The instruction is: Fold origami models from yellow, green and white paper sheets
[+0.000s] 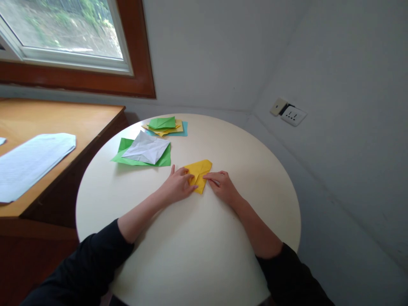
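Note:
A folded piece of yellow paper (pixel 200 169) lies on the round white table (pixel 191 246), with crease lines and layered flaps showing. My left hand (pixel 177 185) rests on its left side, fingers spread over the paper and the thumb at its lower edge. At the paper's right edge, my right hand (pixel 222 185) has its thumb and fingertips pinched together on the yellow paper. The fingers cover part of both side edges.
Behind my left hand, a creased white sheet (pixel 146 148) lies on a green sheet (pixel 164 160). Farther back sits a pile with folded green paper (pixel 162 123), yellow paper and blue paper (pixel 185 128). A wooden desk (pixel 92 117) with printed papers (pixel 38 161) stands left; walls enclose the back and right.

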The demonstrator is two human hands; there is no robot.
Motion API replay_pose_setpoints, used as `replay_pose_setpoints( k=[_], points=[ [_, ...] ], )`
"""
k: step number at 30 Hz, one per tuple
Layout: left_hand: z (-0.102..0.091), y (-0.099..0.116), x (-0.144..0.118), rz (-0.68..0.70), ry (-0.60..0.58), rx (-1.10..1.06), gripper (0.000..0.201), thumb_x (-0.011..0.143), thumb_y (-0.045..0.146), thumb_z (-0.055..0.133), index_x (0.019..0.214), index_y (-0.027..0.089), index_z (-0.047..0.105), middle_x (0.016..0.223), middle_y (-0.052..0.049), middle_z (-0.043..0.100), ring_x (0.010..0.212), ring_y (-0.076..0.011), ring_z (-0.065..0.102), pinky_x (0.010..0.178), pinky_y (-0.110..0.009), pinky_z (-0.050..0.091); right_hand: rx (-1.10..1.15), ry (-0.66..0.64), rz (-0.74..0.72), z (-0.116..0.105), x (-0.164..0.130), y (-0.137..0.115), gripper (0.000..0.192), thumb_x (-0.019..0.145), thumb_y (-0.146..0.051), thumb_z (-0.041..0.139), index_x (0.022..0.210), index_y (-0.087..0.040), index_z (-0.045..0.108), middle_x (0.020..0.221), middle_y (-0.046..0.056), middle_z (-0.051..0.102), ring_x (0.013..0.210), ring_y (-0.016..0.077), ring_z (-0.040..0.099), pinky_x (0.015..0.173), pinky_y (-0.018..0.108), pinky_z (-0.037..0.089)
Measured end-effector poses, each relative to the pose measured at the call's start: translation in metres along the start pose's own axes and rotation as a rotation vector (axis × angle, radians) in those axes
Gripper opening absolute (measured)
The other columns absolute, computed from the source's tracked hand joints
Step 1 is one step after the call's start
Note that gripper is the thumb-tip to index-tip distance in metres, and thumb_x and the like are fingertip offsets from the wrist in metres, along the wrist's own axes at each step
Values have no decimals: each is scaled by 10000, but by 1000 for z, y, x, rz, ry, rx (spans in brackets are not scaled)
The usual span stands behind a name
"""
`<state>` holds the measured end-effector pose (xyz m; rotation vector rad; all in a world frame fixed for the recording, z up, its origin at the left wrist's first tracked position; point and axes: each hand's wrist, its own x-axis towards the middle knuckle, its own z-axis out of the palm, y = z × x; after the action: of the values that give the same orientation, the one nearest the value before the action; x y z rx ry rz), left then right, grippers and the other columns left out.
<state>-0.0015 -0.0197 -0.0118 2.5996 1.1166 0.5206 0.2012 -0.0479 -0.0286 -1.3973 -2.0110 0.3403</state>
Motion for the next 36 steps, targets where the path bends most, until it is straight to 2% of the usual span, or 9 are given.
replay_pose_setpoints(
  k=[3, 8, 18, 30, 36],
  points=[
    [4, -3, -1, 33, -17, -20, 343, 781, 446, 550, 1004, 196, 623, 1101, -107, 546, 1140, -258, 471, 1052, -605, 110, 4, 0, 2, 0, 0, 0, 235, 777, -115, 475, 874, -237, 651, 961, 27, 713, 941, 175, 638, 868, 373, 335],
    [10, -9, -1, 44, -33, -13, 471, 725, 503, 602, 1094, 210, 596, 1155, -124, 527, 1199, -290, 414, 1044, -624, 97, 0, 15, -6, 0, 0, 2, 230, 770, -112, 482, 871, -231, 651, 949, 27, 715, 925, 173, 644, 865, 369, 348],
    [4, -7, -1, 16, -66, -9, 402, 779, 438, 550, 1113, 217, 585, 1208, -131, 520, 1210, -292, 418, 1040, -627, 110, 9, 54, -61, 0, -2, 1, 315, 687, -89, 523, 940, -232, 644, 1017, 38, 693, 978, 204, 623, 873, 384, 389],
    [7, -10, -1, 62, -72, 8, 465, 744, 520, 566, 1099, 220, 582, 1204, -133, 519, 1218, -305, 402, 1029, -628, 122, -25, 93, -104, 3, -2, 5, 193, 724, -195, 610, 907, -238, 660, 963, 36, 701, 976, 207, 613, 888, 379, 400],
    [5, -1, -2, 100, -77, -9, 484, 739, 574, 534, 1060, 212, 565, 1197, -132, 526, 1232, -333, 368, 995, -665, 138, -68, 92, -87, 2, -1, 2, 151, 731, -220, 631, 879, -225, 659, 949, 41, 701, 965, 214, 611, 883, 396, 356]
  ],
)
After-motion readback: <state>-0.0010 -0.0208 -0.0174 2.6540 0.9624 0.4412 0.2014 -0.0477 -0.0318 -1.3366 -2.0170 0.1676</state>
